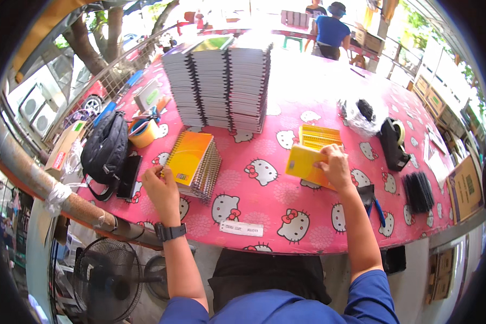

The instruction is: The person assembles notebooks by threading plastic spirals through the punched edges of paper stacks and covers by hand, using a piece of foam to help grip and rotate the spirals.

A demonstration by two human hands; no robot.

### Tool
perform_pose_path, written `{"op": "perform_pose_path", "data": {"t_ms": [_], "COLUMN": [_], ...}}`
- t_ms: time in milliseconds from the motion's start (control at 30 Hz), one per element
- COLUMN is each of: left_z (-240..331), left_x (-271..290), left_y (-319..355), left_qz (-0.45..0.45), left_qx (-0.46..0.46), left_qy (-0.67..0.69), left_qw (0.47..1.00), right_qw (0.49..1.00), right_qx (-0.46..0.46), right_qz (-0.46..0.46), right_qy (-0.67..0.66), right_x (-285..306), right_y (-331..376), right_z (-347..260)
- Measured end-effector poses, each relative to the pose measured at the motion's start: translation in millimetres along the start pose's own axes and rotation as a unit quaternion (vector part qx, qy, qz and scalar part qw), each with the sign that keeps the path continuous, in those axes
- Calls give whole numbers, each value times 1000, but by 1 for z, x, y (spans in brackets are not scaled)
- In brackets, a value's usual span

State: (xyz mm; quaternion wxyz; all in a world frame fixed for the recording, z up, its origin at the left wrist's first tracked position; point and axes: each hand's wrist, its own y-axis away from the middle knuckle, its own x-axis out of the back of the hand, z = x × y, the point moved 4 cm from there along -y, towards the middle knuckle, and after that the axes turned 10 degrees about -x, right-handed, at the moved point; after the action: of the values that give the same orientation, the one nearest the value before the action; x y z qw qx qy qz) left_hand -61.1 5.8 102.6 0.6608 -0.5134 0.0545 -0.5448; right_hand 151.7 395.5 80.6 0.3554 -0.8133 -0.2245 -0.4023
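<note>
My right hand pinches a small yellow notebook at its right end, tilted above a group of yellow spiral-bound notebooks. That group lies flat on the pink table, partly covered by the held one. At the left, my left hand is beside the near left corner of a short stack of spiral notebooks with an orange-yellow cover on top. Its fingers are curled with the tips close together; whatever they hold, if anything, is hidden. Behind that stack rise tall piles of spiral notebooks with black bindings.
On the left are a black bag, a dark phone and a tape roll. Rightward sit a tape dispenser, blue-handled pliers, black binding coils and a plastic bag. A white label strip lies near the front edge.
</note>
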Motion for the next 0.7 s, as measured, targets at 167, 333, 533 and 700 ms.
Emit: {"op": "perform_pose_path", "data": {"t_ms": [167,333,533,700], "left_z": [-11,-5,192,200], "left_x": [8,12,-2,-54], "left_y": [-1,-3,61,119], "left_qz": [17,-2,-158,-284], "left_qx": [34,61,-320,-388], "left_qy": [5,-7,153,168], "left_qw": [999,998,922,861], "right_qw": [977,945,982,933], "right_qx": [-102,-42,101,-42], "right_qz": [9,-89,-77,-184], "right_qy": [-187,-312,-140,-306], "right_x": [39,56,30,40], "right_y": [18,91,125,116], "right_z": [-25,-58,-63,-55]}}
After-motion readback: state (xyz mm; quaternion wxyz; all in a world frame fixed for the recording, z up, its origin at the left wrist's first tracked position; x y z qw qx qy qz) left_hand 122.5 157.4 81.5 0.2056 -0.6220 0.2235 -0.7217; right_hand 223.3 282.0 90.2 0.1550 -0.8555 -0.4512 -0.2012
